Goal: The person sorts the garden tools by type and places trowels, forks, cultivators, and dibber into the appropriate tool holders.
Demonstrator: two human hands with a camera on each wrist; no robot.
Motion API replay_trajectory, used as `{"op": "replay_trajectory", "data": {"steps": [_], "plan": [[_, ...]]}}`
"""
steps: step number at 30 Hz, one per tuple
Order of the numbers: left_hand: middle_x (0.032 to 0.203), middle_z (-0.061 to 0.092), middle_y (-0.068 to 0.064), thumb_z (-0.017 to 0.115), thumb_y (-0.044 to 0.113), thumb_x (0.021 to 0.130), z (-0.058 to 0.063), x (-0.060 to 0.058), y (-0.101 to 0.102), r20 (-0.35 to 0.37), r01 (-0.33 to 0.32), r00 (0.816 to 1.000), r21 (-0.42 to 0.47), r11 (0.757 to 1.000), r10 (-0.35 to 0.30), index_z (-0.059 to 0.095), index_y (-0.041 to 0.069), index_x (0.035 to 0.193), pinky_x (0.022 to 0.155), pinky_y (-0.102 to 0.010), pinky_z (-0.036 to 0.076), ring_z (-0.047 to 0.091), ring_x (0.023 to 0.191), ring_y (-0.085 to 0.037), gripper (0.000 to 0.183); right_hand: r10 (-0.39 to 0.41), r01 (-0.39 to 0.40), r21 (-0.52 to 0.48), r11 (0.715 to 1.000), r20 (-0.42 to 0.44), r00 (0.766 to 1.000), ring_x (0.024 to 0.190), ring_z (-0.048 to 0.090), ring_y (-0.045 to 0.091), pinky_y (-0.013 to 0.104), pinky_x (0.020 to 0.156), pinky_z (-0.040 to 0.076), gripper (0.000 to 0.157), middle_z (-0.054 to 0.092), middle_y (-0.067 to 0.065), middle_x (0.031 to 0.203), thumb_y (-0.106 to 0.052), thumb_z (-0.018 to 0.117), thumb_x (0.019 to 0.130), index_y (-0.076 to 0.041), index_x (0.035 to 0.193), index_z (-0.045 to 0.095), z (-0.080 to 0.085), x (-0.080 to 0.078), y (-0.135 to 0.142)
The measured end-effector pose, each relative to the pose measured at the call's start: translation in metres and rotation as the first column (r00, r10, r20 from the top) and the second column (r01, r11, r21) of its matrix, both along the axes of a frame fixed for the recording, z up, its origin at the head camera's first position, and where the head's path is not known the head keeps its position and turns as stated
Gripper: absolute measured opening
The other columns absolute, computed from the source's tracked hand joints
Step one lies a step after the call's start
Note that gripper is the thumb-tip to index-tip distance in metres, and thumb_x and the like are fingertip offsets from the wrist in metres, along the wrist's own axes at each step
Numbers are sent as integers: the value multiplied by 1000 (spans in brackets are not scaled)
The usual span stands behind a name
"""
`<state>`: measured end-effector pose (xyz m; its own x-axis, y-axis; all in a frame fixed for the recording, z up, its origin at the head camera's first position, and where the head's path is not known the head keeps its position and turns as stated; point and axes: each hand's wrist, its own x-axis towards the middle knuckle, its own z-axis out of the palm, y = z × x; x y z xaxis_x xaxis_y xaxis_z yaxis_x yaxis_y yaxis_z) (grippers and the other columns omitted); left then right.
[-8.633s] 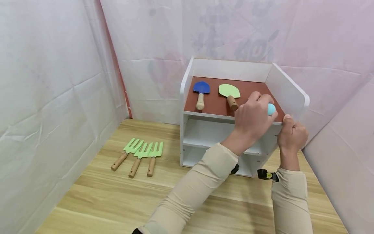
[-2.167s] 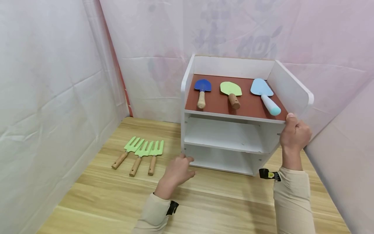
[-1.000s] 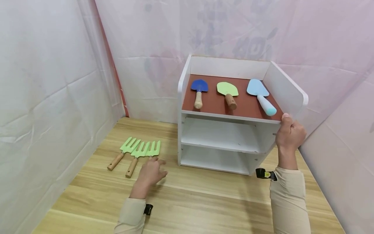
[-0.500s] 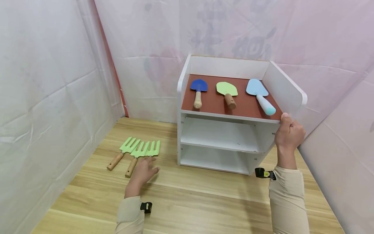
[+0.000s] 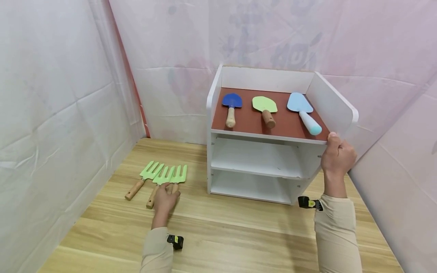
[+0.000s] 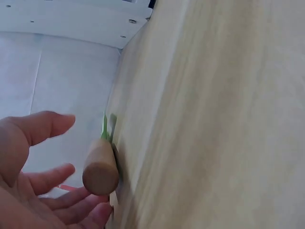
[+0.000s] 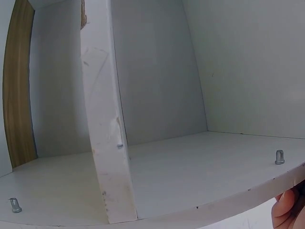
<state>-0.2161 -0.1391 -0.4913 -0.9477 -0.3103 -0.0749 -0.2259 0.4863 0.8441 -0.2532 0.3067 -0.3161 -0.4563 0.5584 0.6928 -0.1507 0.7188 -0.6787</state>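
My left hand [image 5: 165, 199] is low over the handles of three green garden forks at the left of the table. Its thumb and fingers stand apart around the handle of the right fork [image 5: 179, 174]; the middle fork [image 5: 163, 175] is partly covered by the hand, and the left fork [image 5: 149, 171] lies beside it. In the left wrist view, a wooden handle [image 6: 101, 174] lies close to the fingertips, with a gap to the thumb. My right hand [image 5: 338, 157] grips the front edge of the white shelf unit's [image 5: 266, 171] right side.
On the unit's brown top lie a blue trowel [image 5: 231, 101], a green trowel [image 5: 264, 104] and a light blue trowel [image 5: 300, 102]. Beneath are two white shelf levels, with metal pegs [image 7: 279, 157] on the side panel. Plastic sheeting [image 5: 170, 98] stands behind the wooden table [image 5: 218, 231].
After placing the light blue trowel on the top, my left hand has moved left and down to the forks, then slightly further left over their handles. The right hand keeps its grip.
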Motion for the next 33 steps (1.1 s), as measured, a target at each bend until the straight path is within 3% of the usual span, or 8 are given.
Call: {"op": "replay_trajectory", "data": {"steps": [8,14,22,33], "plan": [[121,50,-29,65,14,83,2,-2,2,38,-87,996,62,994,84,53,-10,120,90,-51,38,45,111,-43,45,2,-2,3,1000,0,1000,40,22,12,28,41,13,45,24,-13,39,-33,40,85,-13,45,34,0,0,0],[94,62,-21,68,6,74,-2,-1,1,58,-97,994,28,995,95,66,-8,98,70,-42,44,54,83,-33,27,9,-9,-7,1000,-3,1000,39,20,9,27,40,12,44,23,-15,38,-32,41,84,-14,45,35,-1,0,0],[105,61,-25,66,5,76,-7,-4,1,91,-58,994,-60,996,64,63,-9,108,75,-46,46,57,91,-37,35,-1,1,-8,1000,1,1000,39,20,11,27,40,12,45,22,-15,38,-34,41,85,-14,45,35,0,0,1],[94,64,-21,69,9,78,-3,-3,3,34,-55,998,-80,995,58,65,-8,101,70,-44,48,60,80,-31,30,2,-2,-16,1000,6,1000,39,19,7,27,40,12,44,22,-16,38,-34,41,85,-14,45,35,-2,-2,2]]}}
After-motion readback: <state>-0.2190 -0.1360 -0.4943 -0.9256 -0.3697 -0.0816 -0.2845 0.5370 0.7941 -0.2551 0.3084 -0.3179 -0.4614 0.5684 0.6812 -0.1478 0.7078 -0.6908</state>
